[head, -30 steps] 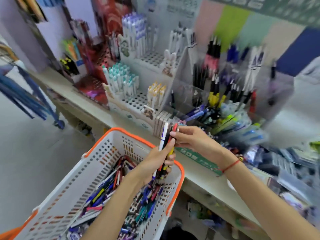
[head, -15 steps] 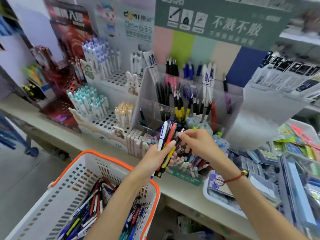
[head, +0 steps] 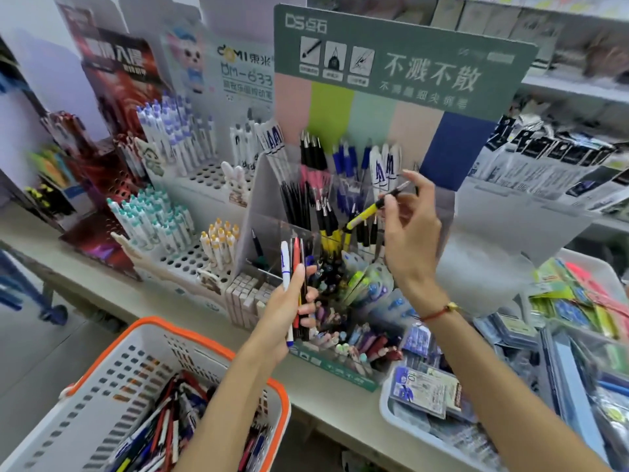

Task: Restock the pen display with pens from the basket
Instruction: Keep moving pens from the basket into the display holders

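head view: the white basket (head: 102,403) with its orange rim sits low left, loose pens (head: 163,430) heaped inside. the left hand (head: 289,311) grips a bunch of pens (head: 295,277) upright before the clear pen display (head: 272,199). the right hand (head: 408,226) pinches a yellow-and-black pen (head: 371,209) tilted over the display's compartment of matching pens.

Pale shelf (head: 343,408), pen display (head: 258,212) and grey tray (head: 386,408) standing on it
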`<action>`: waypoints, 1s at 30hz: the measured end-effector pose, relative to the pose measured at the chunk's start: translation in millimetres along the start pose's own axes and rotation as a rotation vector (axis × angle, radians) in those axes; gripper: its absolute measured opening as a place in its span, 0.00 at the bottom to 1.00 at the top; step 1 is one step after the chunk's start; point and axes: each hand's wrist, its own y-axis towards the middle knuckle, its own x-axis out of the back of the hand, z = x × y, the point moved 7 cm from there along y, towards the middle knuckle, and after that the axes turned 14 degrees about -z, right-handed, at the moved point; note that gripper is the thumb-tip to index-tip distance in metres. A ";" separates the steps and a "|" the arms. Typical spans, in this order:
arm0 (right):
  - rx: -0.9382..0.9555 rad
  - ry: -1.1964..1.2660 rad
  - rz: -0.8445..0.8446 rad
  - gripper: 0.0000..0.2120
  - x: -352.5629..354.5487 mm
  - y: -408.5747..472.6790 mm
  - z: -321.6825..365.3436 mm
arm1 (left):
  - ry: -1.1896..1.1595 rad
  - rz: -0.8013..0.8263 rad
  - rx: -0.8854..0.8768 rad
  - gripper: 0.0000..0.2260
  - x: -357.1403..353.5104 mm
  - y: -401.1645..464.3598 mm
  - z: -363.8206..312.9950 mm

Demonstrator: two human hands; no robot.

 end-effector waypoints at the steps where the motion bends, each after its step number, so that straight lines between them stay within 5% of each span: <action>1: 0.078 -0.040 0.042 0.15 -9.6 -0.3 -0.4 | -0.008 -0.014 0.004 0.14 -1.9 2.0 2.9; 9: 0.463 -0.278 0.304 0.08 -49.5 -18.0 -11.8 | -0.139 -0.045 0.026 0.07 -2.9 7.3 9.2; 14: 0.523 -0.504 0.326 0.17 -49.2 -24.5 -14.1 | -0.124 0.021 0.025 0.08 3.4 10.9 -1.1; 17: 0.402 -0.427 0.311 0.18 -40.0 -32.0 3.4 | -0.056 0.109 0.006 0.10 0.6 10.1 -9.6; 21: -0.074 -0.244 0.575 0.13 -58.0 -55.8 -4.6 | 0.120 0.167 -0.039 0.12 -4.7 9.6 -18.6; 26: -0.394 -0.070 0.525 0.07 -65.9 -53.1 -16.3 | 0.241 0.140 -0.133 0.13 0.1 11.0 -33.7; 30: -0.604 0.241 0.349 0.03 -69.8 -40.3 -5.7 | 0.015 0.050 -0.107 0.12 16.3 28.1 -49.8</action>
